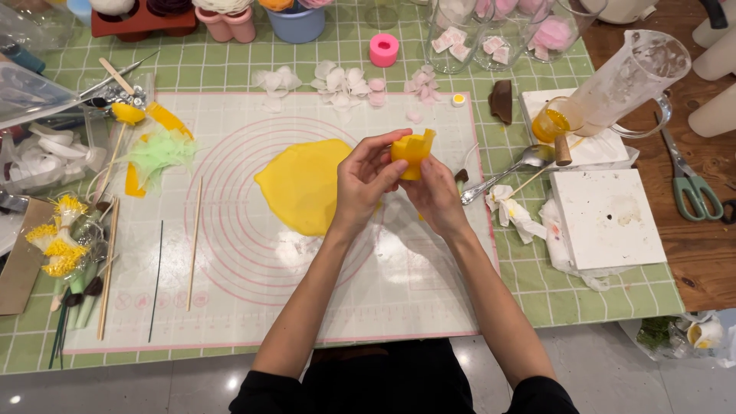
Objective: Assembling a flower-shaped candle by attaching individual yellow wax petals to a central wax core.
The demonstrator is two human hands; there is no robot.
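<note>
Both my hands meet above the white silicone mat (253, 307) with pink circles. My left hand (366, 180) and my right hand (435, 195) together grip a small folded piece of yellow wax sheet (412, 150), fingers pinching its sides. Below and left of the hands a flat yellow sheet (303, 184) lies spread on the mat.
White petals (337, 83) and a pink mould (384, 50) lie at the mat's far edge. Skewers (195, 241) and yellow stamens (57, 245) sit left. Right: a spoon (510, 172), crumpled tissue (512, 211), white block (606, 218), tilted measuring jug (629, 80), scissors (694, 188).
</note>
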